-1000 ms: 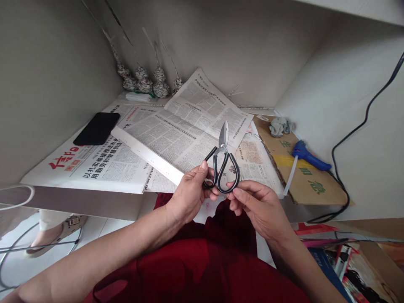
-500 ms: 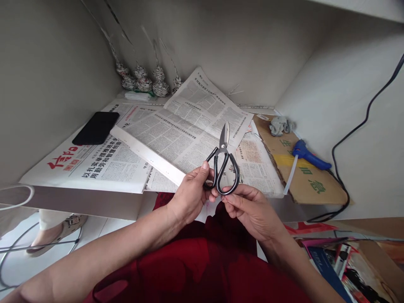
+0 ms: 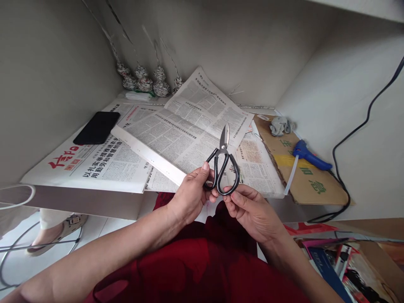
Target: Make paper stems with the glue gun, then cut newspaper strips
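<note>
A pair of black-handled scissors [image 3: 223,147] points away from me, its blades nearly closed, above the front edge of the newspapers. My left hand [image 3: 193,194] is closed on the left handle loop, thumb on top. Fingers of my right hand [image 3: 249,206] pinch the bottom of the right loop. Beneath and beyond the blades lies an opened newspaper sheet [image 3: 176,130], slanted across other papers. A folded newspaper [image 3: 104,168] with a red title lies to the left.
A black phone [image 3: 97,127] rests on the left newspaper. Several woven gourd shapes [image 3: 161,87] stand at the back wall. On the right, a blue glue gun [image 3: 311,155] and a crumpled grey cloth [image 3: 281,126] lie on cardboard [image 3: 307,189]. A black cable [image 3: 356,130] hangs along the right wall.
Both hands keep hold of the scissors in almost the same place. Only a very slight shift of the whole view shows.
</note>
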`<state>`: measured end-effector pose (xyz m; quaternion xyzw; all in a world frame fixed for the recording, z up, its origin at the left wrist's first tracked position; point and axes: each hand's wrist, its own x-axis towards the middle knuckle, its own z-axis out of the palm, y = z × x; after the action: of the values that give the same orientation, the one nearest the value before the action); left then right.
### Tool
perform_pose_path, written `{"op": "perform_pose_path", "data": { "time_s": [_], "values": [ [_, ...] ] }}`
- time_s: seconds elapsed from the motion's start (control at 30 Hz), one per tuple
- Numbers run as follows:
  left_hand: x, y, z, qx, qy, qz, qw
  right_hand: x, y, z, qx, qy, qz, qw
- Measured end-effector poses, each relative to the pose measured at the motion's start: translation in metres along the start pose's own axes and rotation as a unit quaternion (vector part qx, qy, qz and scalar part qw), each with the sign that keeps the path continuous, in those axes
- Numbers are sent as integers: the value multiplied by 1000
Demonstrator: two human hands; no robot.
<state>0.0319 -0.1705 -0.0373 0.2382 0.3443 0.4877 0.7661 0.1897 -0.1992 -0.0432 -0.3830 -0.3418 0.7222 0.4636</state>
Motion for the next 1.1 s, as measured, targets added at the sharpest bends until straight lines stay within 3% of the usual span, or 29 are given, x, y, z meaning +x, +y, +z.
{"op": "perform_pose_path", "data": {
  "time_s": [0.63,0.97,1.1],
  "values": [
    [-1,-2,0,22,4,-12,1000,-2,3,-1,-50,-27,-20,998],
    [-1,-2,0,55,-16,-5,998,5,-6,-11,-104,24,-31,994],
    [-3,-4,2,74,-29,-23,997,9,-9,-10,-121,-33,-15,992]
  ]
}}
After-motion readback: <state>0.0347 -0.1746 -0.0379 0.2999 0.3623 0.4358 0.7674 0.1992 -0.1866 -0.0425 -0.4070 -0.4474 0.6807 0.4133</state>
